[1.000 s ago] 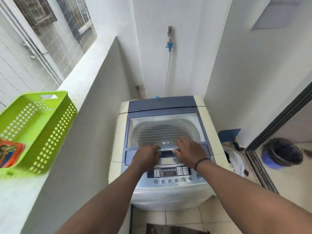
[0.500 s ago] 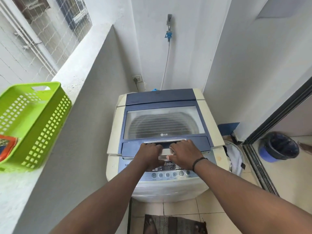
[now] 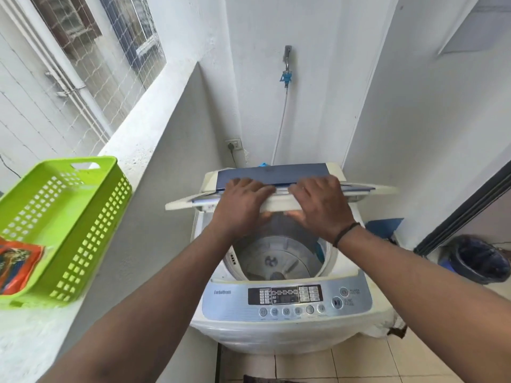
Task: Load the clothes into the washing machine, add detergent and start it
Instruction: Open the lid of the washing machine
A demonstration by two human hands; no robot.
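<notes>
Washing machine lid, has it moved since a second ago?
Yes. The lid has swung up and back from the control panel toward the rear wall, folded, with both hands on it, exposing the drum.

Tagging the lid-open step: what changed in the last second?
Both hands, left hand and right hand, gripped the lid at its front edge and swung it up and back; it now stands folded, exposing the drum. Green basket on the ledge and the control panel are unchanged.
</notes>
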